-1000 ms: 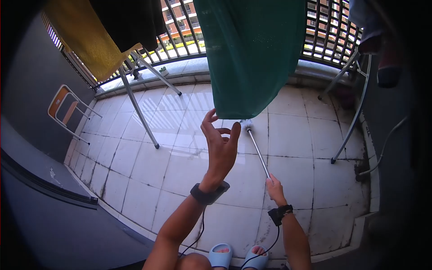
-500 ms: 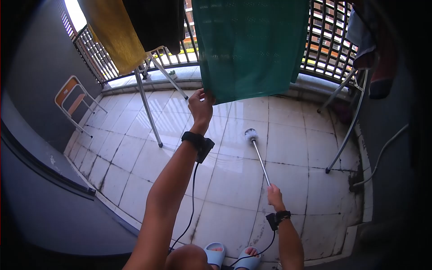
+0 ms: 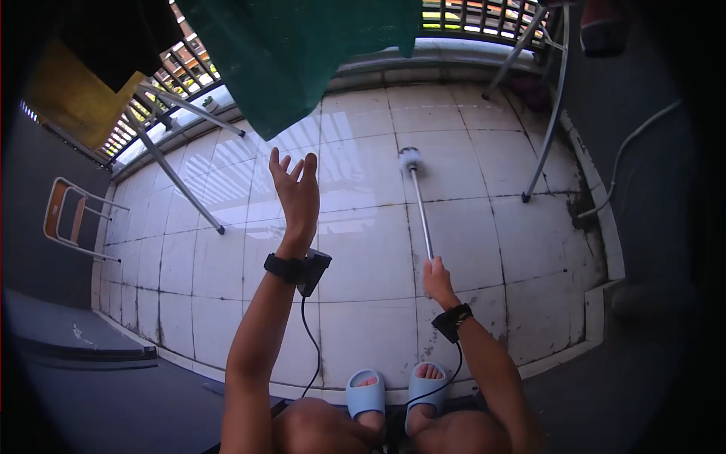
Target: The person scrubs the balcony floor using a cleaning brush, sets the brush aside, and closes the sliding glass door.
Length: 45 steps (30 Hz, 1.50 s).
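My left hand [image 3: 296,189] is raised with its fingers apart and nothing in it. Just above its fingertips hangs the lower corner of a green cloth [image 3: 280,76], with a small gap between them. My right hand [image 3: 438,280] is closed round the lower end of a thin metal rod [image 3: 422,216]. At the rod's far end, a round white brush head [image 3: 410,159] rests on or just over the pale floor tiles [image 3: 363,261]. Black bands with boxes and cables are strapped on both wrists.
Metal rack legs [image 3: 178,178] stand at the left, and more [image 3: 550,113] at the right. A small folding chair [image 3: 72,216] is by the left wall. Yellow cloth [image 3: 83,98] hangs upper left. A hose [image 3: 624,155] runs down the right wall. Blue slippers [image 3: 366,393] are at the bottom.
My left hand has let go of the green cloth and opened; the cloth's corner now hangs free and slanted. The view has turned, so the cloth lies further left. My right hand still holds the rod.
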{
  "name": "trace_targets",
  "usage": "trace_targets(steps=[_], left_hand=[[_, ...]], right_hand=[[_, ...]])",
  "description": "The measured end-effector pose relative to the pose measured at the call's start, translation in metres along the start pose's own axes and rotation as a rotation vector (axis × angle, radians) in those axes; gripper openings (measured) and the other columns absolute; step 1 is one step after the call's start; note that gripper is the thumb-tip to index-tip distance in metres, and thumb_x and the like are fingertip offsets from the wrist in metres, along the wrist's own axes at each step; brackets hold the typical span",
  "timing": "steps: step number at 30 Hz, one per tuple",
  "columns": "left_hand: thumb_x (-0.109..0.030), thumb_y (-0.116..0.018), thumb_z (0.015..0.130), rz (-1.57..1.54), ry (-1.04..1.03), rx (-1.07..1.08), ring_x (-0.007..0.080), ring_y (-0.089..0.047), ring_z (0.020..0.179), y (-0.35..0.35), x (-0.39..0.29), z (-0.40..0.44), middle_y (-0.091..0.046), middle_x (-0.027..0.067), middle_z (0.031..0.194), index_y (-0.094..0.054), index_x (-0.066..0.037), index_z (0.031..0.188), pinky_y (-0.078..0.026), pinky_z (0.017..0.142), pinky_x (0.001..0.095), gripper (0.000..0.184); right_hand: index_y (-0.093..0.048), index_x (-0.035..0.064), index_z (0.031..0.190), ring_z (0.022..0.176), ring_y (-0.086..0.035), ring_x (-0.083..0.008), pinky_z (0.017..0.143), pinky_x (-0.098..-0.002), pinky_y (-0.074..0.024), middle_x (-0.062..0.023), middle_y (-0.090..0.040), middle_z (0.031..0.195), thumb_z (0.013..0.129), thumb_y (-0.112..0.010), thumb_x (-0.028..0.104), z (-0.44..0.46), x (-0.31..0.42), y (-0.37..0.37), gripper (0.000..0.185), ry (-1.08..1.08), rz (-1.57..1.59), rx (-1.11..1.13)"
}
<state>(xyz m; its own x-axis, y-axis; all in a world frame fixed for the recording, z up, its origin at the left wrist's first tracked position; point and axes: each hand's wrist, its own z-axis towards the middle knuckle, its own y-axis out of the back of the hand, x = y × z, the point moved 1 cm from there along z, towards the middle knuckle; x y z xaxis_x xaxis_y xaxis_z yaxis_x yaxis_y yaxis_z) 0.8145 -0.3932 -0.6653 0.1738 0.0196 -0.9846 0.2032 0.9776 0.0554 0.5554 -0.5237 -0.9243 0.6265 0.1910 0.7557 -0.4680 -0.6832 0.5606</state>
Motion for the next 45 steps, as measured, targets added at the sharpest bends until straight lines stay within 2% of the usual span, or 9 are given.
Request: trace_targets(steps=[6, 8, 11, 13, 20, 25, 28, 37, 45], left_hand=[[-0.038, -0.057, 0.099, 0.21, 0.423, 0.782, 0.0286, -0.052, 0.126, -0.033, 0.116, -0.108, -0.052, 0.0224, 0.138, -0.033, -0.005, 0.15, -0.044, 0.103, 0.0443, 0.065], [-0.036, -0.057, 0.099, 0.177, 0.47, 0.831, 0.0271, -0.054, 0.123, -0.04, 0.132, -0.132, -0.054, 0.0208, 0.136, -0.035, -0.005, 0.149, -0.044, 0.103, 0.042, 0.063], [-0.034, -0.055, 0.101, 0.138, 0.571, 0.865, 0.0281, -0.055, 0.123, -0.037, 0.128, -0.146, -0.056, 0.0204, 0.134, -0.037, -0.004, 0.148, -0.044, 0.103, 0.0416, 0.058], [-0.03, -0.053, 0.101, 0.129, 0.555, 0.906, 0.0283, -0.055, 0.124, -0.034, 0.129, -0.15, -0.058, 0.0197, 0.132, -0.04, -0.003, 0.145, -0.044, 0.103, 0.0422, 0.053], [-0.024, -0.054, 0.101, 0.065, 0.619, 0.806, 0.0227, -0.063, 0.109, -0.026, 0.11, -0.156, -0.064, 0.0159, 0.122, -0.044, -0.001, 0.14, -0.049, 0.095, 0.0354, 0.046], [-0.022, -0.055, 0.101, -0.001, 0.633, 0.728, 0.0201, -0.066, 0.101, -0.016, 0.093, -0.155, -0.066, 0.0141, 0.117, -0.047, -0.001, 0.136, -0.051, 0.091, 0.0326, 0.042], [-0.022, -0.056, 0.101, 0.023, 0.575, 0.675, 0.0195, -0.066, 0.098, -0.005, 0.079, -0.149, -0.067, 0.014, 0.115, -0.049, -0.001, 0.135, -0.052, 0.089, 0.0321, 0.041], [-0.019, -0.055, 0.1, 0.018, 0.548, 0.505, 0.0174, -0.066, 0.092, 0.03, 0.052, -0.128, -0.068, 0.0132, 0.109, -0.052, -0.001, 0.131, -0.053, 0.084, 0.03, 0.035], [-0.028, -0.054, 0.101, 0.054, 0.602, 0.622, 0.0224, -0.063, 0.108, -0.009, 0.075, -0.111, -0.065, 0.0158, 0.118, -0.049, -0.002, 0.136, -0.05, 0.094, 0.0349, 0.044]], right_hand=[[-0.05, -0.0005, 0.104, 0.084, -0.063, -0.054, 0.079, -0.0596, -0.0502, -0.0325, -0.066, 0.088, 0.102, -0.042, 0.04, -0.005, -0.003, 0.009, 0.041, 0.065, -0.274, -0.021], [-0.05, -0.0012, 0.102, 0.08, -0.063, -0.0534, 0.075, -0.0585, -0.0516, -0.0326, -0.065, 0.085, 0.103, -0.04, 0.038, 0.023, -0.019, 0.005, 0.041, 0.062, -0.158, -0.3], [-0.049, -0.0019, 0.102, 0.076, -0.063, -0.0527, 0.071, -0.0575, -0.0526, -0.0324, -0.065, 0.081, 0.104, -0.039, 0.037, 0.029, 0.012, 0.03, 0.04, -0.272, 0.207, -0.191], [-0.049, -0.0017, 0.103, 0.075, -0.063, -0.0526, 0.069, -0.0574, -0.0527, -0.0324, -0.065, 0.079, 0.104, -0.039, 0.037, 0.025, -0.011, 0.007, 0.04, -0.095, 0.063, -0.222], [-0.046, 0.0015, 0.108, 0.082, -0.063, -0.0531, 0.071, -0.0578, -0.0523, -0.0324, -0.065, 0.083, 0.099, -0.051, 0.032, 0.027, 0.053, 0.008, 0.032, 0.248, -0.282, 0.113], [-0.055, 0.0157, 0.13, 0.081, -0.066, -0.0477, 0.069, -0.0532, -0.054, -0.0257, -0.068, 0.083, 0.097, -0.053, 0.029, 0.088, 0.103, 0.003, 0.036, 0.638, -0.307, 0.161], [-0.06, 0.0247, 0.133, 0.082, -0.067, -0.0437, 0.072, -0.0501, -0.055, -0.0234, -0.069, 0.088, 0.096, -0.055, 0.026, 0.131, 0.112, 0.02, 0.037, 0.522, -0.356, 0.143], [-0.054, 0.0046, 0.135, 0.096, -0.065, -0.0472, 0.088, -0.0509, -0.0525, -0.0281, -0.068, 0.104, 0.096, -0.05, 0.017, 0.228, 0.086, 0.071, 0.041, -0.095, 0.091, -0.596], [-0.055, 0.0036, 0.131, 0.094, -0.065, -0.0473, 0.085, -0.0539, -0.0526, -0.0293, -0.068, 0.099, 0.098, -0.048, 0.019, 0.16, 0.104, 0.043, 0.037, 0.219, -0.231, -0.115]])
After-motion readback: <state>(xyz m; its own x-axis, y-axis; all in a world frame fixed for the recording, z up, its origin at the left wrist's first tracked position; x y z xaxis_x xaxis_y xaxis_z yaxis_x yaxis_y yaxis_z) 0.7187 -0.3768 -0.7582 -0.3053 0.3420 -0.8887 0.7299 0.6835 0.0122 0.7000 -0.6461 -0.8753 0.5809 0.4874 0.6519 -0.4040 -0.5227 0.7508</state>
